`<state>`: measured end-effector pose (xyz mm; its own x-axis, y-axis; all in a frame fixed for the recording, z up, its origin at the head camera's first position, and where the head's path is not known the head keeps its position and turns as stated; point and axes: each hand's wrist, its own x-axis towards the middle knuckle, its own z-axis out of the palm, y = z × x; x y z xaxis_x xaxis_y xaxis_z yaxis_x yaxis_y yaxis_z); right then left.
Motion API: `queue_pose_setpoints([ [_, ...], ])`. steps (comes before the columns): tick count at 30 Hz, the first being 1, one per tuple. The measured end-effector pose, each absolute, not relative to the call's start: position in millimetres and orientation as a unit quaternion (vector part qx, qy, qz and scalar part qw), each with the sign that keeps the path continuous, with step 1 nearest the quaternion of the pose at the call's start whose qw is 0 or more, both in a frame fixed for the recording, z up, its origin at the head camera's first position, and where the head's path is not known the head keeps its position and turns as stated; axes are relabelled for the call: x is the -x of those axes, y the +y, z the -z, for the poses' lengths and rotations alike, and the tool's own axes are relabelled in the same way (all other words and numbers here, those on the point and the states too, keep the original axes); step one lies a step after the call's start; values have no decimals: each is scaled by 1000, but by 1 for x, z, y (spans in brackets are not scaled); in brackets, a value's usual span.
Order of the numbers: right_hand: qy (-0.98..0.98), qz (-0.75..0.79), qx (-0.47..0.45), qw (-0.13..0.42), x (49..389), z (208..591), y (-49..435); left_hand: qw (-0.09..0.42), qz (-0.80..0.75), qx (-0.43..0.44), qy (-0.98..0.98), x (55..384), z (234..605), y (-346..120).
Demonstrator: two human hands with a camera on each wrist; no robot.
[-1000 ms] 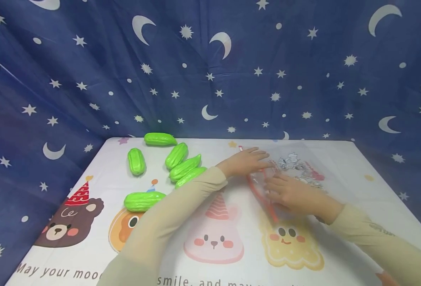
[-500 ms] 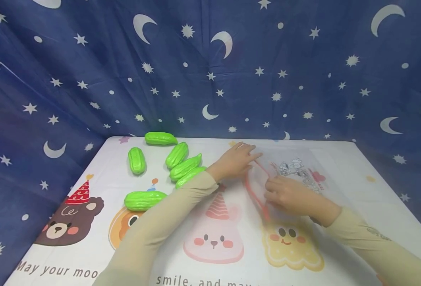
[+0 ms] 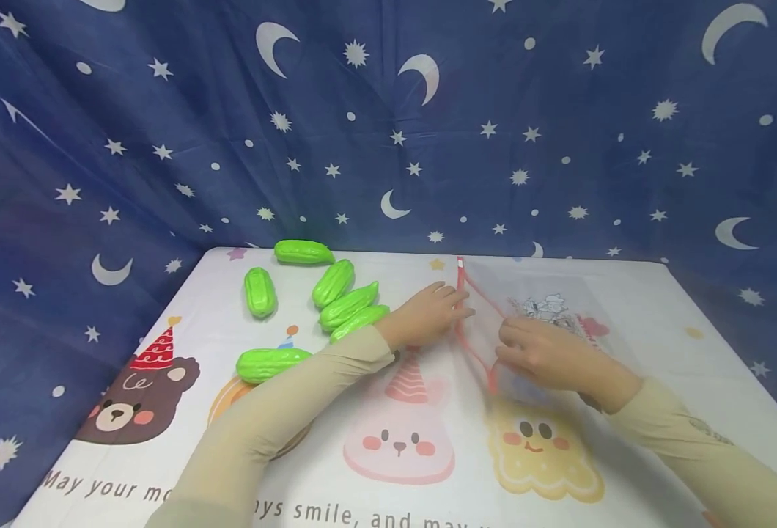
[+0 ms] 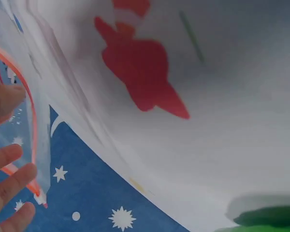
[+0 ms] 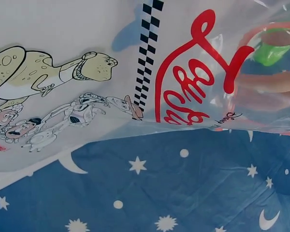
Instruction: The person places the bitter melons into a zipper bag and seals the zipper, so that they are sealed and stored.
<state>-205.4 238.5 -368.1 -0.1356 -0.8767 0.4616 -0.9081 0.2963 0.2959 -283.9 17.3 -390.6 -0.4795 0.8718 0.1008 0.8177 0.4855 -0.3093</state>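
Observation:
A clear plastic zip bag (image 3: pixel 547 308) with a red-orange zip edge and cartoon print lies on the right half of the table. Its mouth faces left and gapes. My right hand (image 3: pixel 550 356) pinches the near upper edge of the mouth with curled fingers. Just left of the mouth is my left hand (image 3: pixel 428 315), fingers loosely extended at the zip edge and holding nothing. Its spread fingers (image 4: pixel 14 183) overlap the bag in the left wrist view. Red lettering and a dinosaur on the bag (image 5: pixel 193 72) fill much of the right wrist view.
Several bright green ridged toy gourds (image 3: pixel 349 306) lie on the left side, some close beside the left forearm. A white cartoon-printed cloth (image 3: pixel 322 484) covers the table. Behind it hangs a blue curtain (image 3: pixel 336 147) with stars and moons.
The bag's mouth has spread wider as the right hand took hold of its edge. My left hand has drawn back left and slightly down from the zip edge.

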Motion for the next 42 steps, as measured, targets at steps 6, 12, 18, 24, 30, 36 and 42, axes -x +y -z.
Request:
queue_pose_setpoints([
  [6, -740, -11, -605, 292, 196, 369, 230, 121, -112, 463, -871, 294, 396, 21],
  [12, -772, 41, -584, 245, 186, 369, 230, 113, -92, 453, -880, 295, 396, 23],
  [18, -796, 50, -562, 219, 179, 369, 231, 131, -70, 456, -878, 288, 391, 25],
  [24, -812, 47, -537, 226, 180, 367, 233, 135, -44, 471, -871, 278, 386, 24],
  [30, -822, 40, -518, 235, 187, 364, 243, 136, -31, 475, -869, 274, 385, 21],
  [36, -806, 16, -534, 256, 189, 358, 250, 132, -30, 476, -869, 278, 389, 11],
  [42, -794, 18, -546, 266, 190, 352, 250, 130, -18, 502, -855, 279, 393, 9],
])
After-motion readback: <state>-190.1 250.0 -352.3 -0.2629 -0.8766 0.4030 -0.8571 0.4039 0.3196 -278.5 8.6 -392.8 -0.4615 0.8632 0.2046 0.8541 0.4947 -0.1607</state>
